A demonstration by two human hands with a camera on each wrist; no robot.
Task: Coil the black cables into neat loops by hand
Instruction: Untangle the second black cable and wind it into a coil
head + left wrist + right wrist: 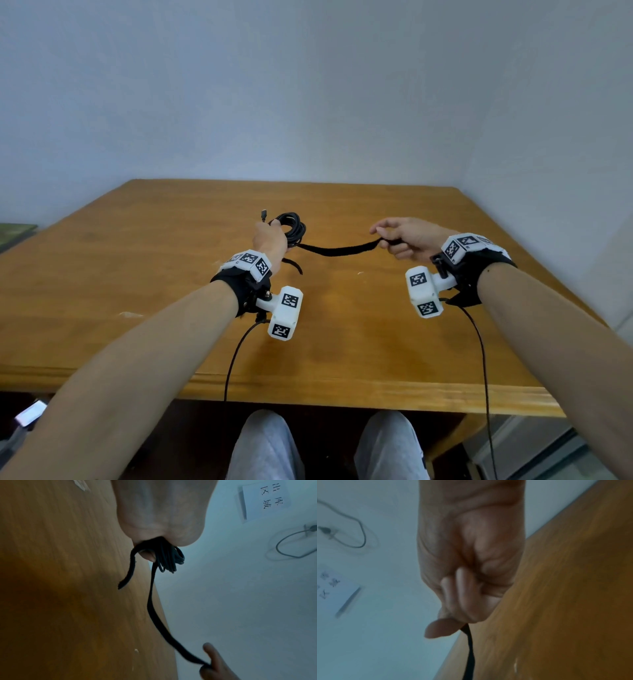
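Observation:
A coiled black cable (291, 228) is held above the wooden table (137, 274) by my left hand (270, 238), whose fingers wrap round the bundle; a plug end (263, 215) sticks up beside it. In the left wrist view the coil (171, 558) bulges out of the fist. A flat black strap (337, 250) runs from the coil across to my right hand (397, 236), which pinches its far end between thumb and fingers. The strap's short end (294, 265) dangles below the left hand. The right wrist view shows the strap (470, 653) leaving the pinch of that hand (453, 626).
The table's front edge (308, 387) is near my knees (267, 442). A pale wall stands behind and to the right. Thin wrist-camera leads (233, 363) hang off the table edge. A paper sign (267, 497) and a wall cable (291, 545) appear in the left wrist view.

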